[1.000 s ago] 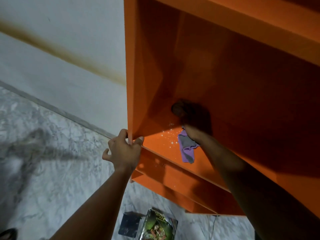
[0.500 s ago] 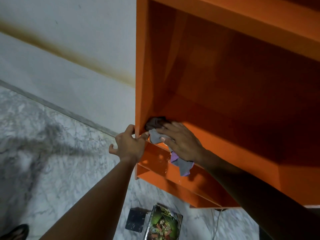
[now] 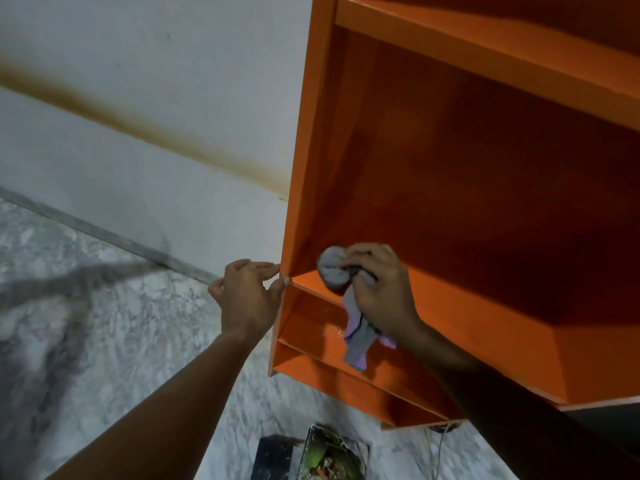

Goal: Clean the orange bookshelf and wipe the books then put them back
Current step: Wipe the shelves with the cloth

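Orange laminate bookshelf [image 3: 485,202] stands upright, its shelf board running rightward from the left hand [image 3: 247,299], which pinches the side panel's front edge. Right hand [image 3: 381,289], arm outstretched, grips a bunched grey-and-purple cloth [image 3: 332,268] on that board, tail hanging down. Two flat books [image 3: 329,459] lie below both hands.

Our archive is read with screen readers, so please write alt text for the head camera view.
A person's right hand presses a bunched grey and purple cloth onto a shelf board of an orange bookshelf, near its left corner, while the left hand holds the front edge of the side panel. Books lie on the marble floor below.
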### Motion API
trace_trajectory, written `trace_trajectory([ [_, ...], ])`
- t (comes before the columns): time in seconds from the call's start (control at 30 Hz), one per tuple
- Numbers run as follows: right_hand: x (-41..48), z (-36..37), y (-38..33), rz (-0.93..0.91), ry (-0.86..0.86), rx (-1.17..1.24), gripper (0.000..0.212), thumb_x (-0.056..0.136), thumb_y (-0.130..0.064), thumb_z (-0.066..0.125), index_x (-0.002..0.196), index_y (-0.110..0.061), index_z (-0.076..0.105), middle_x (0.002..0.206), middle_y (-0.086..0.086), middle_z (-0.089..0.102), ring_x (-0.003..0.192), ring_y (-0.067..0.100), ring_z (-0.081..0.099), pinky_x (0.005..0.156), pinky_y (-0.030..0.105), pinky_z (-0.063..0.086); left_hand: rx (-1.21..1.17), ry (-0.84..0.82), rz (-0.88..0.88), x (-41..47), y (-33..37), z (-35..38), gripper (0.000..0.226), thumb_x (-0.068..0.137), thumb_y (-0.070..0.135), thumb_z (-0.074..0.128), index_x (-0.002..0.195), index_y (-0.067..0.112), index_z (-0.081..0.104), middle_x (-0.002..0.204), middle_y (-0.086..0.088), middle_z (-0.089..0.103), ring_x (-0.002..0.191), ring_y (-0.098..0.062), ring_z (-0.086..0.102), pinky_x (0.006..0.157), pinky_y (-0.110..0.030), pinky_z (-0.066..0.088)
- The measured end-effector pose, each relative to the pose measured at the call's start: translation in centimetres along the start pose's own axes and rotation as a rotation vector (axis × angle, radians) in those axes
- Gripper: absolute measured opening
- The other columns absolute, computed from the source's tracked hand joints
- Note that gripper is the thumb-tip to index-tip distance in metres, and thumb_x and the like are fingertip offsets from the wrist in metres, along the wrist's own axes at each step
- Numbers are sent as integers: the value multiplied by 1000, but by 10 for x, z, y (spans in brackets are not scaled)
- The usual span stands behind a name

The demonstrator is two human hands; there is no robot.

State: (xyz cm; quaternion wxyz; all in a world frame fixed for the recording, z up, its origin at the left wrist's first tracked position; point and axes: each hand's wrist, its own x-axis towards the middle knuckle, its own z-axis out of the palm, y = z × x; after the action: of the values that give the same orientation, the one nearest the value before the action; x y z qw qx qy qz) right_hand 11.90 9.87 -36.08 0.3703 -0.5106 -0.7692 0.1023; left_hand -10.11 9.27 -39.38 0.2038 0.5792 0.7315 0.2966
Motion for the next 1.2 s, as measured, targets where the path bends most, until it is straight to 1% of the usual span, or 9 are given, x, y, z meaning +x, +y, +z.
trace_trajectory([
  [0.1,55,9,7,325,54,43,31,81,-3,55,102,-11,76,102,4,73,95,23,66,85,31,49,-8,-37,75,8,-11,1,37,90,53,64,119,32,75,123,7,73,132,-23,53,108,-57,31],
  [0.2,102,33,19,456,36,-66,28,99,-15,61,124,-9,72,132,15,67,122,31,61,102,19,37,-133,-92,197,22,-27,0,51,84,67,57,112,31,78,108,4,78,114,-23,66,100,-57,48],
  [0.33,129,62,36,421,-146,-464,41,103,-37,51,140,-22,59,144,11,58,130,35,55,106,43,43,-255,-173,335,33,-37,3,43,84,65,65,108,33,80,84,9,76,78,-10,61,76,-45,58],
  [0.47,111,81,21,375,-125,-511,35,100,-23,55,131,-10,65,135,19,63,125,40,57,102,42,43,-342,-196,309,40,-49,9,32,83,51,77,107,30,81,97,12,77,96,-11,67,81,-43,58],
  [0.67,5,96,-50,230,-46,-538,16,84,-23,53,89,-12,65,92,11,62,89,33,58,79,45,47,-290,-261,349,47,-53,7,29,85,50,76,106,31,81,92,12,77,87,-9,69,76,-38,59],
  [0.87,-57,68,-33,53,-51,-649,36,93,-25,53,127,-17,62,131,10,66,112,33,62,84,41,49,-294,-168,379,30,-49,7,31,94,45,68,119,28,76,109,5,78,99,-17,71,82,-43,60],
  [0.97,-89,49,-10,355,234,-718,36,90,-22,53,124,-11,62,125,13,67,109,34,62,89,43,46,-340,-138,292,15,-52,19,50,98,65,48,127,32,71,108,8,77,98,-20,70,80,-47,60],
  [1.07,-92,65,-12,532,399,-692,39,96,-28,46,127,-11,62,131,11,64,122,34,55,102,50,38,-405,-122,246,1,-55,28,55,99,61,35,139,33,61,110,2,70,104,-21,63,84,-50,57],
  [1.2,-50,126,-35,248,265,-703,46,94,-31,47,137,-17,55,141,7,59,130,30,45,106,48,33,-547,-85,241,-20,-61,38,62,89,52,36,142,28,58,118,-7,61,113,-21,55,93,-52,51],
])
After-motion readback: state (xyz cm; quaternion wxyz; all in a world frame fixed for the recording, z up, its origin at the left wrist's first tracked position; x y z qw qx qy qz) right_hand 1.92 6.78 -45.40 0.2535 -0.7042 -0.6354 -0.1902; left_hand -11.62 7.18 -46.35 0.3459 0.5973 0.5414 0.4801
